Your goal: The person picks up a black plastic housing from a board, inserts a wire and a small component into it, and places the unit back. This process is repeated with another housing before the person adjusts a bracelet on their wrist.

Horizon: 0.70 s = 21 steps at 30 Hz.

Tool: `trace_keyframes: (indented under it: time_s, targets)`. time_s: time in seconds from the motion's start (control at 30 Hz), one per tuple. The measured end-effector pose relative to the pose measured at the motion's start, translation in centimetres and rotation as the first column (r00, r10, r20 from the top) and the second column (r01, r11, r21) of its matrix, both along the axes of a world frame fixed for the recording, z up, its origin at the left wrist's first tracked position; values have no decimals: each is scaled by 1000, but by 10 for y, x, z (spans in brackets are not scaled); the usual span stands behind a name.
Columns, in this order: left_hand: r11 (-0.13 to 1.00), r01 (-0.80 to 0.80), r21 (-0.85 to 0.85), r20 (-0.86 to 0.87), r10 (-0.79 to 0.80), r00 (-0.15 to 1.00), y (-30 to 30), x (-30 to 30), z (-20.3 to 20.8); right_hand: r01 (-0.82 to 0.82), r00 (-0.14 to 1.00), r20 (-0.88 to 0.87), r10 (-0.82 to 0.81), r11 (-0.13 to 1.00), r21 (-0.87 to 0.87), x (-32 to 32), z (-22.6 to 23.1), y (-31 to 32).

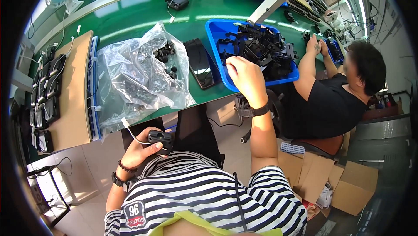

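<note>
My left hand (141, 149) is closed around a small black device (160, 142) in front of my lap. A white cable with a white plug (126, 123) runs out of the device toward the bench edge. Over the near left side of a blue bin (217, 64), my right hand (247, 77) has its fingers pinched together. Black plastic brackets (261, 46) fill the bin in a loose heap. One bracket (224, 56) shows right by my right fingertips; whatever is inside the pinch is hidden.
A clear plastic bag (126, 75) with small black parts (164, 54) lies beside a dark flat tablet-like panel (201, 64). Cardboard (72, 105) at left bears several black devices (52, 79). Another person (331, 92) works at right, above cardboard boxes (320, 177).
</note>
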<state>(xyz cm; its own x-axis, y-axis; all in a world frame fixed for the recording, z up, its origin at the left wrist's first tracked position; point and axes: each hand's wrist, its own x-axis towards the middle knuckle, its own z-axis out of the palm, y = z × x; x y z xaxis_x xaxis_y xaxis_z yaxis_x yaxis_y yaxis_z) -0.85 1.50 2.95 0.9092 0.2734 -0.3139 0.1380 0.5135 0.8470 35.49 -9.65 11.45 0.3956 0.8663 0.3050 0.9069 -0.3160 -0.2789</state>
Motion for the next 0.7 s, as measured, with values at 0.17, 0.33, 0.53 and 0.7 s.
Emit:
trace_keyframes:
  time_s: [0.17,0.33,0.53,0.7]
  targets:
    - [992,-58,-108,-8,57,998,-1,5,6,41,998,-56,-29,974,224,-5,28,-8]
    - [973,-74,-217,-41,67,997,4,7,5,-19,996,84,-11,935,355,-29,52,-18]
    - [979,-95,-182,5,97,995,2,1,15,-357,846,-333,416,906,227,-105,60,-29]
    - [974,-134,-182,25,141,990,-2,-5,22,-539,598,-561,572,805,246,-130,42,-35]
